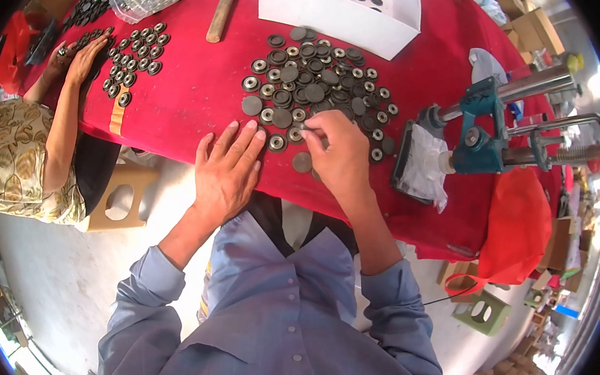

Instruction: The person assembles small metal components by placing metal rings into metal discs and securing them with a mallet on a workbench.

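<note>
My left hand (227,171) lies flat on the red cloth, fingers stretched out, beside a dark ring-shaped disc with a metal centre (277,143). My right hand (339,149) is at the near edge of a heap of round dark discs (314,80), thumb and forefinger pinched together. Whatever is between those fingertips is too small and covered to make out. Just left of them is another disc with a metal centre (296,135). A plain dark disc (301,162) lies below the right thumb. Some discs in the heap show metal centres, others plain faces.
A teal hand press (479,131) stands at the right, white plastic over its base. Behind the heap is a white box (343,22) holding dark discs. A wooden stick (223,14) lies farther left. At the left, another person's hands (85,60) rest near more discs (136,56).
</note>
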A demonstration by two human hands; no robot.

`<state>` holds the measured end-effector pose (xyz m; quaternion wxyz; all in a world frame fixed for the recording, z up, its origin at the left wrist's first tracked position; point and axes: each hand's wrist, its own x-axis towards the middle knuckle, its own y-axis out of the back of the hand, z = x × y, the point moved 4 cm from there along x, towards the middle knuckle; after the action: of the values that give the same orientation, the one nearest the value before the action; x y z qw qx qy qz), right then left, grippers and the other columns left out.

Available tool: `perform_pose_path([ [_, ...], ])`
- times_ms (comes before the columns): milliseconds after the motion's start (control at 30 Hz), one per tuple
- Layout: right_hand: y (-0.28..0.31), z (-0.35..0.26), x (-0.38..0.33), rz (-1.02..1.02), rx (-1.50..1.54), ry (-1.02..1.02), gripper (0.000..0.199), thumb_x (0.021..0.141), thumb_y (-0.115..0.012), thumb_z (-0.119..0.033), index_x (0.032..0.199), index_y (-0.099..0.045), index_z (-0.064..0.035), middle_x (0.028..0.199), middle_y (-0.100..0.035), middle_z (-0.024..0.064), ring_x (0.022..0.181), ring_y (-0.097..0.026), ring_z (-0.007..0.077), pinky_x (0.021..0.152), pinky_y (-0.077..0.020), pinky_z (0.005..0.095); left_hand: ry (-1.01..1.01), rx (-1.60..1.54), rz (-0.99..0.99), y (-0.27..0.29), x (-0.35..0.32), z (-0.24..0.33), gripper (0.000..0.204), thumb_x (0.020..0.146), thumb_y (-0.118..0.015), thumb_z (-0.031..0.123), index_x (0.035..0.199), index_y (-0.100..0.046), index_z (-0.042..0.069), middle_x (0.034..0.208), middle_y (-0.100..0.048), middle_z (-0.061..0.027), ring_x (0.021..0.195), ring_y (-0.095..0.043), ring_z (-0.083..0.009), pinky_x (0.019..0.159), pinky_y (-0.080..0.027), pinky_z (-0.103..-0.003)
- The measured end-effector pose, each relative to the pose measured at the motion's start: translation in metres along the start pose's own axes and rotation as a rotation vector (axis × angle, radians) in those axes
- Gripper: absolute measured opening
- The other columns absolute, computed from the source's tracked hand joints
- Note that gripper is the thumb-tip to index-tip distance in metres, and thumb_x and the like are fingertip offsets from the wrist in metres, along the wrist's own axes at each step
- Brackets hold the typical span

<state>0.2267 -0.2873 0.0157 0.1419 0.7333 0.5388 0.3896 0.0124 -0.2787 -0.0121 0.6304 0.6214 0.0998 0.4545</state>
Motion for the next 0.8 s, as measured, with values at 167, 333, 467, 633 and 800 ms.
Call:
perform_pose_path([
  [167,-0.005,-0.015,-0.003,-0.066,-0.231,0.236,0.023,0.079,-0.079,-0.003,0.097,-0.067,-0.0088,0.1,-0.069,0.0043,0.093,-0.067,0.0269,0.084,-0.0496,0.0423,0.011,-0.025,-0.006,0.0,-0.005,-0.001,0.059,0.094,-0.071,0.013,0.152,-0.06,0.013,0.159,-0.058,-0.0091,0.144,-0.055,-0.0339,0.116,-0.038,-0.057],
  [333,-0.004,-0.017,-0.002,-0.08,-0.338,0.339,0.019,0.078,-0.073,-0.003,0.095,-0.067,-0.0089,0.102,-0.069,0.0035,0.095,-0.066,0.0257,0.087,-0.0488,0.0415,0.014,-0.027,0.03,-0.001,-0.002,0.001,0.058,0.093,-0.072,0.013,0.15,-0.061,0.012,0.158,-0.059,-0.0089,0.143,-0.055,-0.0335,0.116,-0.039,-0.056],
  [467,-0.005,-0.019,-0.001,-0.126,-0.414,0.391,0.016,0.081,-0.071,-0.005,0.096,-0.068,-0.0095,0.103,-0.068,0.0029,0.097,-0.064,0.0237,0.089,-0.0478,0.0413,0.051,-0.036,0.081,0.002,0.0,-0.001,0.053,0.092,-0.074,0.017,0.144,-0.064,0.008,0.153,-0.06,-0.0099,0.138,-0.057,-0.0339,0.111,-0.042,-0.056],
  [633,-0.003,-0.018,-0.001,-0.186,-0.424,0.448,0.016,0.082,-0.07,-0.008,0.098,-0.07,-0.0102,0.104,-0.066,0.0031,0.099,-0.063,0.0224,0.092,-0.0469,0.0404,0.059,-0.063,0.098,0.007,0.008,-0.001,0.053,0.091,-0.074,0.017,0.141,-0.064,0.004,0.15,-0.061,-0.0128,0.136,-0.058,-0.0337,0.11,-0.043,-0.052],
  [800,-0.006,-0.026,-0.01,-0.199,-0.514,0.547,0.016,0.082,-0.068,-0.013,0.096,-0.071,-0.0057,0.11,-0.067,0.0086,0.104,-0.063,0.0252,0.096,-0.0475,0.0422,-0.015,-0.17,0.163,0.016,0.025,0.002,0.05,0.088,-0.072,0.002,0.138,-0.067,0.006,0.144,-0.066,-0.0126,0.128,-0.062,-0.0334,0.105,-0.047,-0.049],
])
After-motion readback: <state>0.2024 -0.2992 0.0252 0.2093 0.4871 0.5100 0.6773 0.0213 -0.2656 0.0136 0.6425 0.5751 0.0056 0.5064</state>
